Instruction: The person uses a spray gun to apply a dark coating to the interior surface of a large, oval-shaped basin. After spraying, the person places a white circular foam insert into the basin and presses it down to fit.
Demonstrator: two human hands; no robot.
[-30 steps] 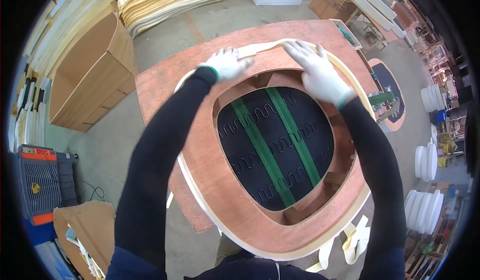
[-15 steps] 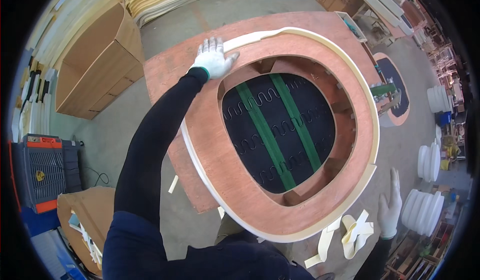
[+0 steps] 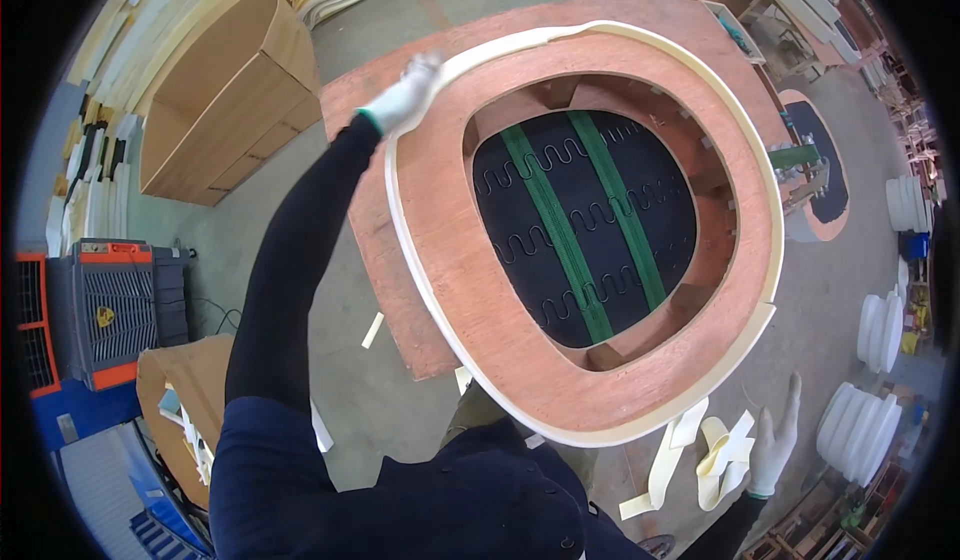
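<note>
A large rounded wooden seat frame [image 3: 430, 190] lies on a reddish plywood board. Its opening shows black cloth [image 3: 555, 195] with zigzag wire springs and two green webbing straps [image 3: 545, 230]. A cream foam strip [image 3: 490, 57] runs round the outer edge of the frame. At the far left of that edge is my left hand [image 3: 405, 97], white-gloved, against or just beside the strip; its fingers are smeared by motion. My right hand [image 3: 771, 450], also gloved, hangs off the near right side, fingers apart and holding nothing. Beside it lie loose cream foam offcuts [image 3: 715, 460].
The plywood board [image 3: 385, 290] reaches out past the frame. A tall cardboard box [image 3: 225, 110] and a grey-orange machine [image 3: 120, 305] stand to the left. White round stacks [image 3: 855, 430] are at the right. Another wooden frame piece [image 3: 825, 175] lies beyond the board's right edge.
My left hand has gone from lying flat on the frame's far-left rim to its outer edge. My right hand stays low at the right. The whole view has shifted slightly.
</note>
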